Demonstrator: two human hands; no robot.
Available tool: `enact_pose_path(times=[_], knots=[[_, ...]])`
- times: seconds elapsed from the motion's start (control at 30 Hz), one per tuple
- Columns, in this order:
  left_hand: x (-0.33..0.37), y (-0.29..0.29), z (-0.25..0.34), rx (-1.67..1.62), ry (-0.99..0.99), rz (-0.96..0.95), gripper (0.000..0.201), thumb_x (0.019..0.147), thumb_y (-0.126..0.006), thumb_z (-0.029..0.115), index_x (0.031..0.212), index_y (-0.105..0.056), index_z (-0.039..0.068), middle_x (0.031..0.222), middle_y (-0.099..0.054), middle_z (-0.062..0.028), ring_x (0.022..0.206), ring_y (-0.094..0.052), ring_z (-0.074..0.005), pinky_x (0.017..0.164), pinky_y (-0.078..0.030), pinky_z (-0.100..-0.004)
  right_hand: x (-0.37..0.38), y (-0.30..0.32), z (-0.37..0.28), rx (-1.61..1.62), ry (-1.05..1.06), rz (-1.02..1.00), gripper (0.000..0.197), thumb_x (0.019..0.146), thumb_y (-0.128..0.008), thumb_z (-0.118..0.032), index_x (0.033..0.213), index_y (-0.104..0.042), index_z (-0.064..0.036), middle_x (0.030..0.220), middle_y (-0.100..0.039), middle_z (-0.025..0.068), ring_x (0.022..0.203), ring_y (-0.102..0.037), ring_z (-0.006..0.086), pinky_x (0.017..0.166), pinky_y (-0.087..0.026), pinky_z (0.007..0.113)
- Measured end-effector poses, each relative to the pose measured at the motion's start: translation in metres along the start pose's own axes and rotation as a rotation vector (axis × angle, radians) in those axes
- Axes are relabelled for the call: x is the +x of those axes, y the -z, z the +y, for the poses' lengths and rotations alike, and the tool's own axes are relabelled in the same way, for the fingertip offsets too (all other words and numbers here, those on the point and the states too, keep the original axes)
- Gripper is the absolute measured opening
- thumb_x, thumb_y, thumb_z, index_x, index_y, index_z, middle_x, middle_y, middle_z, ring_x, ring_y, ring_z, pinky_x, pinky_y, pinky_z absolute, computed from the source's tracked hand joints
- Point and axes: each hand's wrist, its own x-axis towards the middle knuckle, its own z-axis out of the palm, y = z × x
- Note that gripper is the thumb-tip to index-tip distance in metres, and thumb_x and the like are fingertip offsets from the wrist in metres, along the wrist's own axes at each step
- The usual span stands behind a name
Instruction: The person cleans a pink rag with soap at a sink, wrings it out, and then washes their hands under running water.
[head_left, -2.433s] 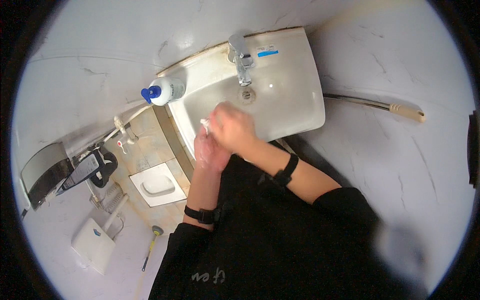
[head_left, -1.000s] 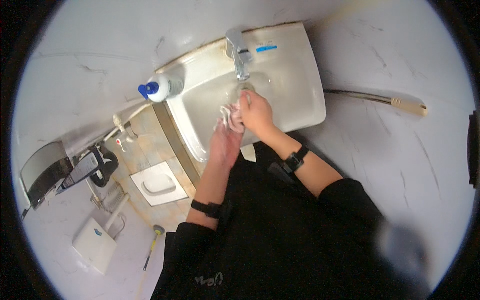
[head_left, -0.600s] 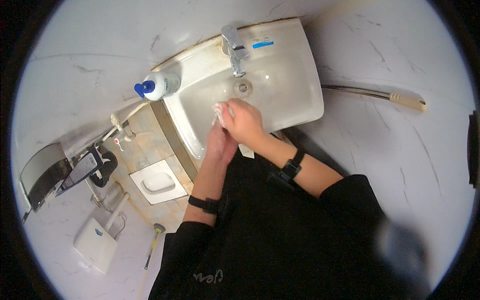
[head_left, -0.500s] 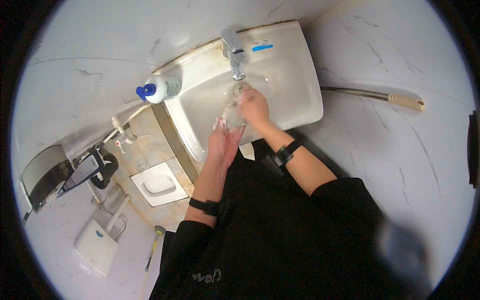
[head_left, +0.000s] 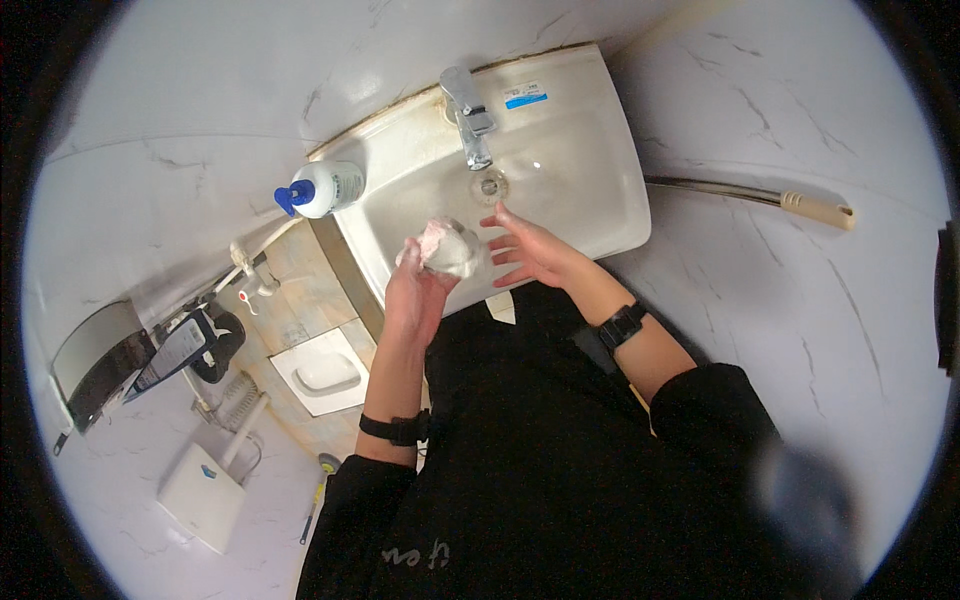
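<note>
Over the white basin (head_left: 590, 190), the left hand (head_left: 415, 290) clutches a wadded pale cloth (head_left: 448, 248) (apparently mid-wash); the right hand (head_left: 530, 250), at its 3 o'clock, spreads empty; next, likely rinsing under the tap (head_left: 470, 120) at 12 o'clock.

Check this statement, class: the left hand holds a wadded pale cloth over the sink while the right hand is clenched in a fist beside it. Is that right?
Not quite. The right hand is not a fist: its fingers are spread open. The rest stands: the left hand holds the wadded pale cloth over the sink, with the right hand beside it. The head view shows this.
</note>
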Motion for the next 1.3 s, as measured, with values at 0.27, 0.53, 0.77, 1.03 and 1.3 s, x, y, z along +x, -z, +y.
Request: enact_pose_path(times=[0.27,0.53,0.77,1.03,1.3], knots=[[-0.011,-0.012,0.022,0.007,-0.005,0.089,0.047,0.098,-0.040,0.041,0.127,-0.047,0.003,0.126,-0.054,-0.0143,0.120,-0.050,-0.0282,0.102,-0.038,-0.0441,0.006,-0.043,0.002,-0.251,0.583,0.222,0.030,0.096,-0.055,-0.031,0.105,-0.062,-0.0036,0.093,-0.062,0.0040,0.086,-0.057,0.0117,0.077,-0.048,0.027],[0.021,-0.014,-0.008,-0.469,-0.007,-0.261,0.054,0.095,-0.036,0.040,0.134,-0.042,0.002,0.133,-0.049,-0.0145,0.131,-0.038,-0.0322,0.111,-0.028,-0.0425,-0.026,-0.111,0.000,-0.697,1.039,0.488,0.026,0.089,-0.061,-0.024,0.077,-0.059,-0.0010,0.066,-0.060,0.0173,0.054,-0.059,0.0298,0.053,-0.045,0.036],[0.021,0.006,-0.028,-0.271,0.120,0.102,0.043,0.100,-0.035,0.035,0.130,-0.044,0.005,0.131,-0.050,-0.0120,0.122,-0.047,-0.0309,0.106,-0.036,-0.0435,0.003,-0.085,-0.012,-0.880,0.840,0.663,0.028,0.090,-0.058,-0.031,0.080,-0.063,-0.0048,0.070,-0.062,0.0173,0.061,-0.060,0.0341,0.056,-0.047,0.037],[0.013,0.024,-0.028,-0.314,0.077,-0.162,0.054,0.097,-0.045,0.038,0.136,-0.035,0.003,0.133,-0.046,-0.0149,0.122,-0.047,-0.0303,0.100,-0.041,-0.0475,-0.022,-0.071,-0.024,0.550,0.209,-0.031,0.037,0.093,-0.059,-0.030,0.116,-0.052,-0.0022,0.103,-0.061,0.0061,0.089,-0.061,0.0148,0.078,-0.051,0.031],[0.007,0.014,-0.004,-0.178,0.146,-0.021,0.045,0.092,-0.058,0.022,0.129,-0.044,0.002,0.125,-0.053,-0.0146,0.117,-0.051,-0.0310,0.099,-0.043,-0.0473,-0.031,-0.034,-0.011,-0.369,0.508,0.119,0.042,0.082,-0.064,-0.008,0.121,-0.053,0.0033,0.106,-0.061,0.0077,0.095,-0.058,0.0140,0.083,-0.048,0.029]])
